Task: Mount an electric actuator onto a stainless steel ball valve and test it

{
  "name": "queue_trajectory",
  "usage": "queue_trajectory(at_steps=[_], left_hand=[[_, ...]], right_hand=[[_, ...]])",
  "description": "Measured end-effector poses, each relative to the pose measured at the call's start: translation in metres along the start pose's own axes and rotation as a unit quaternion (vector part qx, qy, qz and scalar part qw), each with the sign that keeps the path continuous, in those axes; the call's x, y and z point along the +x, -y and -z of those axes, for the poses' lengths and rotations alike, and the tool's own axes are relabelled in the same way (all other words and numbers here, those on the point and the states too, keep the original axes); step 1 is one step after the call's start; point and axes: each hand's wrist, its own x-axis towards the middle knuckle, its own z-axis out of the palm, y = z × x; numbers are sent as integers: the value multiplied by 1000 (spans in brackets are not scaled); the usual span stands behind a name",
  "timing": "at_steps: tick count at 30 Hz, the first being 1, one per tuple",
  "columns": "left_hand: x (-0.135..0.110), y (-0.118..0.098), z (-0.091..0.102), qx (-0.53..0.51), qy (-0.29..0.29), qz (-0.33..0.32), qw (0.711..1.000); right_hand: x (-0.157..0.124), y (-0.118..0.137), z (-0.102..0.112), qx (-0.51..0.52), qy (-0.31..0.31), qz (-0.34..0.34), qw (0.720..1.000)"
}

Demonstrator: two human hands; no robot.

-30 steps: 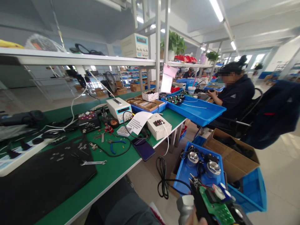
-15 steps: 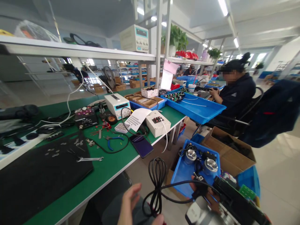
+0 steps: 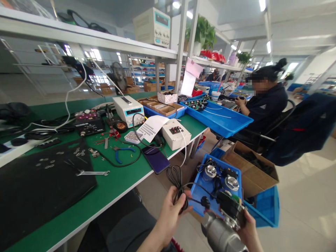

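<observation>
My left hand (image 3: 170,213) is closed round a coiled black cable (image 3: 176,179) at the bottom middle. The cable runs right to a black connector (image 3: 205,202) and on to a metal cylindrical unit (image 3: 223,232) topped with a black and green circuit part (image 3: 231,206). My right hand (image 3: 248,229) grips that unit from the right, low in the view. Both hands hover over my lap, just off the green bench edge. Right behind them stands a blue bin (image 3: 207,190) holding similar metal units.
The green bench (image 3: 115,185) carries a black mat (image 3: 39,189), a wrench (image 3: 92,173), blue pliers (image 3: 121,151), a phone (image 3: 156,159), a white switch box (image 3: 176,133) and a power supply (image 3: 128,111). A cardboard box (image 3: 252,171) sits right. A seated person (image 3: 265,101) works at blue trays (image 3: 220,120).
My left hand rose and closed on the coiled cable. My right hand brought the metal unit up and leftward into clearer view. The camera tilted down slightly.
</observation>
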Motion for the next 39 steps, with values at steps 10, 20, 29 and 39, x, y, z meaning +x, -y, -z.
queue_trajectory(at_steps=[10,20,29,39], left_hand=[[22,30,10,292,-67,-72,951],[69,83,-10,199,-82,43,976],[84,98,-13,104,-121,78,984],[91,103,-24,63,-127,94,985]], right_hand=[[35,-14,-18,44,-65,-220,972],[116,-39,-26,14,-65,-256,964],[140,-51,-30,8,-56,-318,947],[157,-52,-28,-56,-77,-322,942]])
